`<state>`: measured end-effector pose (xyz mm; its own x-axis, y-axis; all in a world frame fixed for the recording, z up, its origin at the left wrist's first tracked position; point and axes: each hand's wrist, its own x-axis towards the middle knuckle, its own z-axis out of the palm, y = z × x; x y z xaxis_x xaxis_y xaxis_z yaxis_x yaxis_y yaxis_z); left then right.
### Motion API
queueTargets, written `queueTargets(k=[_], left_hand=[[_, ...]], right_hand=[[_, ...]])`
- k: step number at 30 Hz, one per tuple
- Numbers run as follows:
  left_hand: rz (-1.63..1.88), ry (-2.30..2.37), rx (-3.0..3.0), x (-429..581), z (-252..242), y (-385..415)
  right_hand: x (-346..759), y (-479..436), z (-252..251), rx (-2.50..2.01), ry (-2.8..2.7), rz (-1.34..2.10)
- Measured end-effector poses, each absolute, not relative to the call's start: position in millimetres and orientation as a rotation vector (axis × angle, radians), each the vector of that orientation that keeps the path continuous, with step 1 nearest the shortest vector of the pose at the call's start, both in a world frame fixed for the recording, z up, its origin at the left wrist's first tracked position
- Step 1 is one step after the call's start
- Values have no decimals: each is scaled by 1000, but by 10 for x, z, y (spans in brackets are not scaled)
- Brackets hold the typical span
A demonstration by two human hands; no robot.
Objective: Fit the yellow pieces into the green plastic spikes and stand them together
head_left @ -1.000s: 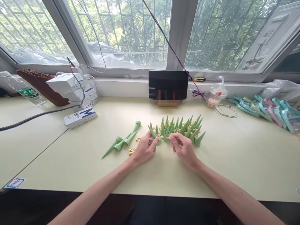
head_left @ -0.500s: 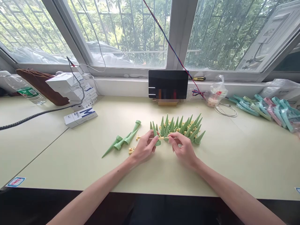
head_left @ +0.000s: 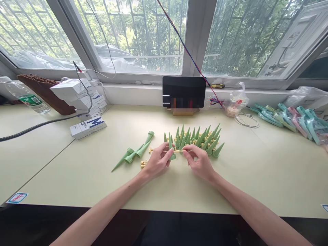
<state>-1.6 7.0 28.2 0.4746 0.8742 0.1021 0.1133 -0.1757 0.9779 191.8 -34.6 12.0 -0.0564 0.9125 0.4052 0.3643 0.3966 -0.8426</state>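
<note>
My left hand (head_left: pixel 156 162) pinches a green plastic cone spike (head_left: pixel 171 149), holding it upright just above the pale green table (head_left: pixel 84 177). My right hand (head_left: pixel 198 160) pinches a small yellow peg (head_left: pixel 178 150) whose tip meets the side of that spike. Right behind both hands lies a pile of green cone spikes (head_left: pixel 198 140) mixed with yellow pegs. To the left of my left hand lie a few long assembled green spikes (head_left: pixel 134 152) and some loose yellow pegs (head_left: pixel 143 164).
A black tablet (head_left: pixel 183 92) stands at the window ledge. White boxes (head_left: pixel 79 97), a water bottle (head_left: pixel 28 99) and a braided cable (head_left: pixel 38 125) are at the left. Pastel clips (head_left: pixel 292 118), a plastic bag (head_left: pixel 234 101) and a white cord (head_left: pixel 247 121) lie at the right.
My left hand has lifted the green spike from tilted to upright. My right hand has brought the yellow peg left until it meets the spike.
</note>
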Motion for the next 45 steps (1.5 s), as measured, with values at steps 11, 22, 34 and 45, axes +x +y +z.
queueTargets(k=[11, 22, 34, 45], left_hand=[[842, 849, 1637, -32, 264, 61], [807, 851, 1654, -43, 242, 63], [781, 819, 1747, -58, 257, 66], [882, 854, 1914, -58, 209, 82]], right_hand=[[1914, -335, 126, -1107, -1694, 675], [1918, -314, 84, -1057, -1715, 688], [1920, -299, 79, -1086, -1682, 699], [1921, -308, 69, -1100, -1700, 685]])
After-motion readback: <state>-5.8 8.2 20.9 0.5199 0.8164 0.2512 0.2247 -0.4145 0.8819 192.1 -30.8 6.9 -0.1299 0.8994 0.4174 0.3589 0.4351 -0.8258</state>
